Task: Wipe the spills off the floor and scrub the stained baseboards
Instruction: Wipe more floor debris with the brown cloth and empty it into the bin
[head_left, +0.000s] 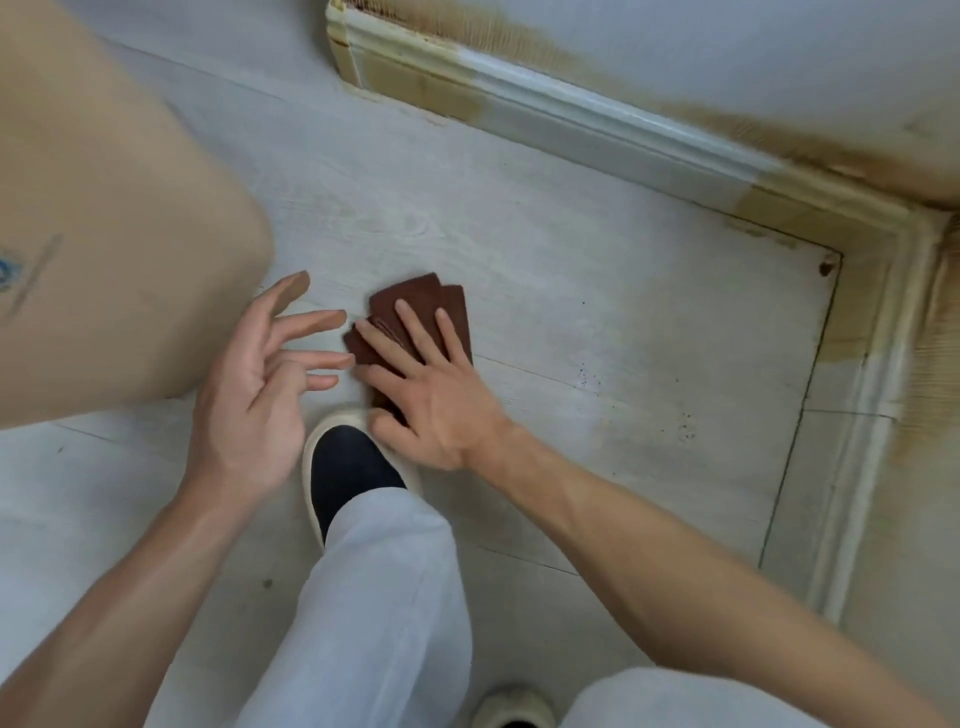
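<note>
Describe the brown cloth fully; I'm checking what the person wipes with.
The brown cloth is a dark reddish-brown rag, folded into overlapping layers with squared corners. It lies flat on the pale wood-look floor, just ahead of the dark shoe. The right hand presses on it with straight, spread fingers, covering its near half. The left hand hovers beside it, its fingertips near the cloth's left edge.

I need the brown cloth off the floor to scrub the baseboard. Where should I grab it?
Probably the far edge of the brown cloth, coming from above. It lies folded and flat on the floor, with the right hand pressing its near part, so only the far layered corners are free to pinch. The left hand hovers empty.
</note>
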